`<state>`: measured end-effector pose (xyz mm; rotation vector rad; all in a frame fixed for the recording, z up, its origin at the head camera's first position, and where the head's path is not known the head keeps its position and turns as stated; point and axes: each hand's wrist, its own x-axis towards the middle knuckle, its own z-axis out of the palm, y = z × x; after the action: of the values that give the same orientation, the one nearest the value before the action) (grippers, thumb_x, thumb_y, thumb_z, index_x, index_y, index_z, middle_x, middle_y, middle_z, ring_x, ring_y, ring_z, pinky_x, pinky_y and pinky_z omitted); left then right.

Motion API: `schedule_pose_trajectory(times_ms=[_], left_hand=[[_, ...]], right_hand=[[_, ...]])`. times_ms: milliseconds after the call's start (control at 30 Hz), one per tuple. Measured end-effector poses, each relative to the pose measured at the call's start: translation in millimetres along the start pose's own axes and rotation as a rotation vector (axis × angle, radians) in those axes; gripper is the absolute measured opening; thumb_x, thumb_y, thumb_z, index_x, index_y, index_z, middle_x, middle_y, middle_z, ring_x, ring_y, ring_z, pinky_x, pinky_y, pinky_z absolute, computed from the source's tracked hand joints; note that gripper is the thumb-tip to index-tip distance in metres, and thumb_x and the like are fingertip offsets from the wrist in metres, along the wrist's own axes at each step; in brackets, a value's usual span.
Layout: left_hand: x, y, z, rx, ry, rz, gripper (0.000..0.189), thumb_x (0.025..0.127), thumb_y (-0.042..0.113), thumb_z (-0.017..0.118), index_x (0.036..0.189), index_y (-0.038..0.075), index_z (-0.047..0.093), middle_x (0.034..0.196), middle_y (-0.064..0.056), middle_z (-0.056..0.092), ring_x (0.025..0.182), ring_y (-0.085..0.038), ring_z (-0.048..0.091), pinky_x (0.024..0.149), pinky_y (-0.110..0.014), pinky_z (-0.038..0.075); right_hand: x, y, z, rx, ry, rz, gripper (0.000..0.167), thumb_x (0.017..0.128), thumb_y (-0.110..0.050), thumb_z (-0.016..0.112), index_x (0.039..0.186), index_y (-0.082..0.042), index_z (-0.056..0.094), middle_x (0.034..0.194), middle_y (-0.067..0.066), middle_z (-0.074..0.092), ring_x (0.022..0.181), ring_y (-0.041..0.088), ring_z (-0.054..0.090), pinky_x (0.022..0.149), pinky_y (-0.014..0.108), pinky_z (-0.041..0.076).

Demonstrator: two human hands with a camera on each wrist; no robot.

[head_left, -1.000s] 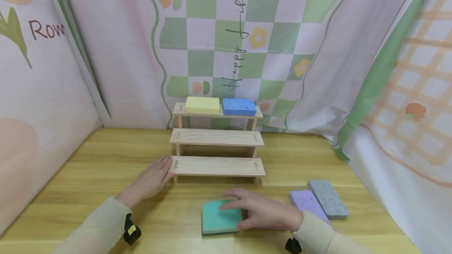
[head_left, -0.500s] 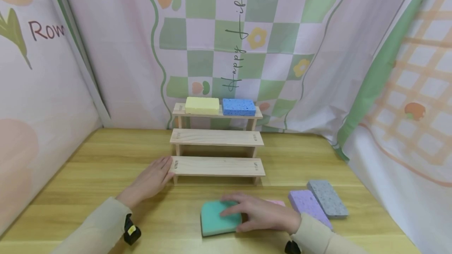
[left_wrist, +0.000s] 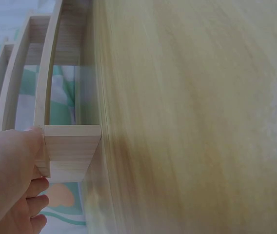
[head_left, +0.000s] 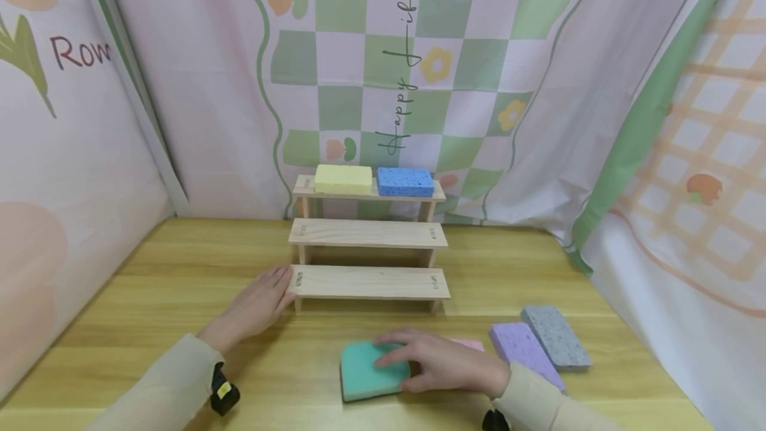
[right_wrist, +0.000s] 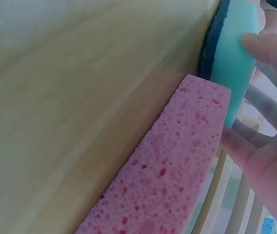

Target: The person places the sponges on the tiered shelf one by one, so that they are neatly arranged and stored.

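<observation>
A three-tier wooden step rack [head_left: 368, 283] stands on the table, and my left hand [head_left: 257, 304] holds the left end of its lowest shelf. The left wrist view shows the thumb at the shelf's top and the fingers bent beneath. My right hand [head_left: 439, 361] spans the right part of a teal sponge [head_left: 362, 374], its thumb at the near edge and its fingers over the top and far side. The teal sponge lies flat, a dark scouring layer [right_wrist: 212, 44] underneath. A pink sponge [right_wrist: 163, 165] lies beside it, mostly hidden by the right hand in the head view.
On the rack's top tier sit a yellow sponge [head_left: 343, 179] and a blue sponge [head_left: 405, 181]. A purple sponge [head_left: 523, 351] and a grey sponge [head_left: 555, 338] lie to the right on the wooden table [head_left: 179, 265]. Patterned curtains [head_left: 395, 58] close off the back and sides.
My right hand has settled onto the teal sponge, which has shifted and turned slightly. More of the pink sponge shows behind the hand. My left hand has stayed on the rack.
</observation>
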<state>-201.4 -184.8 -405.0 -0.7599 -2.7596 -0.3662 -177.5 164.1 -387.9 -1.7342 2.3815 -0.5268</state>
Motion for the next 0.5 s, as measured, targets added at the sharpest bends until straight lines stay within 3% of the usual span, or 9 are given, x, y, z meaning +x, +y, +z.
schedule_pose_trajectory(times_ms=[233,500], left_hand=[[1.5,0.4,-0.3,0.034,-0.051,-0.037,0.053,0.099,0.023,0.044,0.133,-0.016,0.034,0.136,-0.031,0.036,0.126,-0.043,0.032,0.104,-0.051,0.026],[1.3,1.3,-0.7,0.033,-0.051,-0.037,0.053,0.098,0.023,0.045,0.132,-0.016,0.035,0.135,-0.031,0.036,0.126,-0.043,0.033,0.104,-0.051,0.026]], right_hand=[[0.4,-0.4,-0.9,0.039,0.002,-0.003,0.043,0.084,-0.016,0.068,0.125,-0.017,0.058,0.136,0.005,0.044,0.124,0.021,0.040,0.098,0.036,0.039],[1.1,-2.6,-2.5,0.082,0.003,-0.008,0.041,0.086,-0.016,0.066,0.126,-0.017,0.058,0.136,0.004,0.045,0.123,0.020,0.040,0.097,0.035,0.040]])
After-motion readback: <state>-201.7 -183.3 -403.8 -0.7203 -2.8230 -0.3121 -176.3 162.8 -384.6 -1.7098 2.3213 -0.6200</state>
